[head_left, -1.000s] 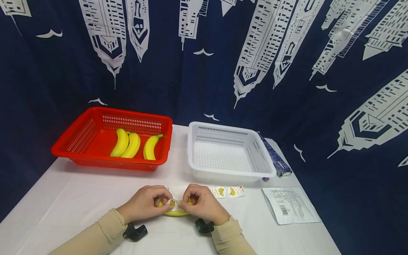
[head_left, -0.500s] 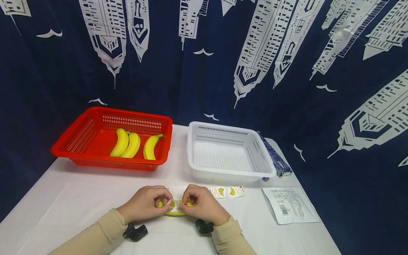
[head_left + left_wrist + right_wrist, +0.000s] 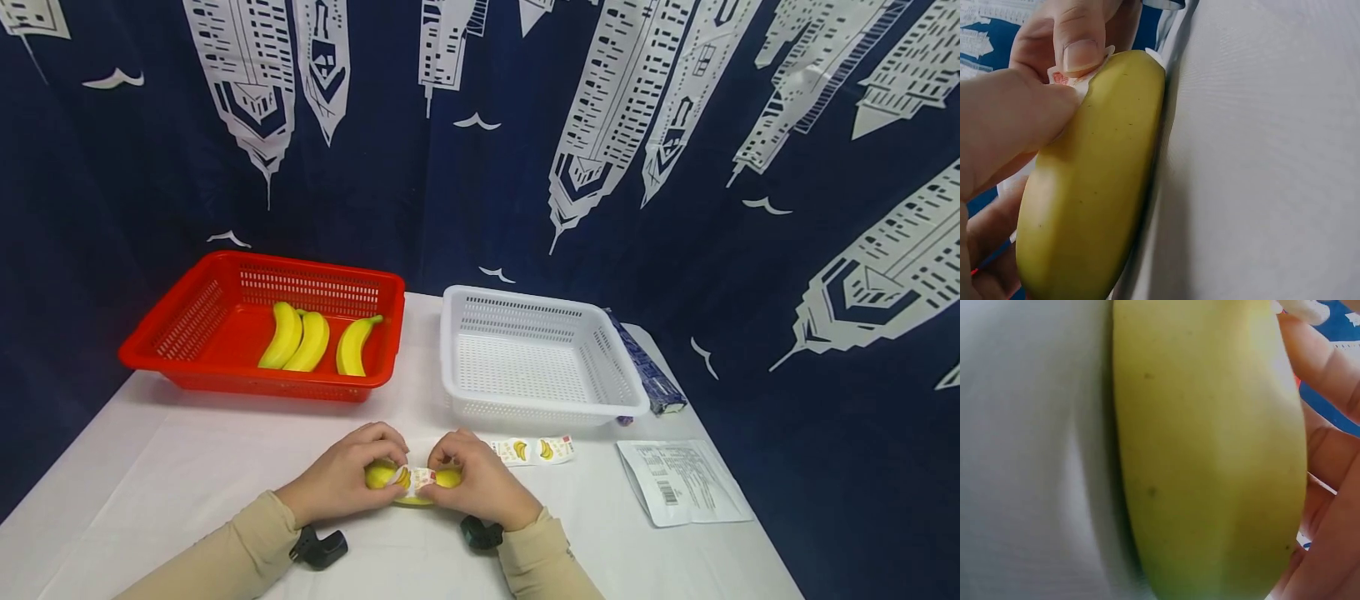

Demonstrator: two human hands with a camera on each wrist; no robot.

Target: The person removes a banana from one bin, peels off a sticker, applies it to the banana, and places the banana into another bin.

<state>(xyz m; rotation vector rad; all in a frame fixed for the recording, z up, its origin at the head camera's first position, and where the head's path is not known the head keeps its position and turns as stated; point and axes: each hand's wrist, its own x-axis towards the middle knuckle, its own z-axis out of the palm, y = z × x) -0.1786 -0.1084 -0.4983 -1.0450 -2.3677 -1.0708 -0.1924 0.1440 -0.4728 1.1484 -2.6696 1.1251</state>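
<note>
A yellow banana [image 3: 381, 474] lies on the table between the two hands; its side fills much of the left wrist view [image 3: 1097, 181] and the right wrist view. Across its middle is a white sticker [image 3: 422, 478] with a banana picture and a small red mark. The left hand [image 3: 343, 472] pinches the sticker's left end between thumb and fingers. On the other side, the right hand [image 3: 482, 482] has its thumb and fingers at the sticker's right end, against the banana. Whether the sticker's underside touches the peel is hidden by the fingers.
A red basket [image 3: 262, 383] with three bananas stands at the back left, a white basket [image 3: 543, 408] right of it. Beyond the right hand lies a sticker strip [image 3: 532, 451]. A white pouch [image 3: 682, 483] and a dark blue package [image 3: 651, 373] are at the right.
The fingers have shifted slightly on the banana, the left ones raised a little. More of the sticker's printed face and red mark now shows, and more of the banana's ends.
</note>
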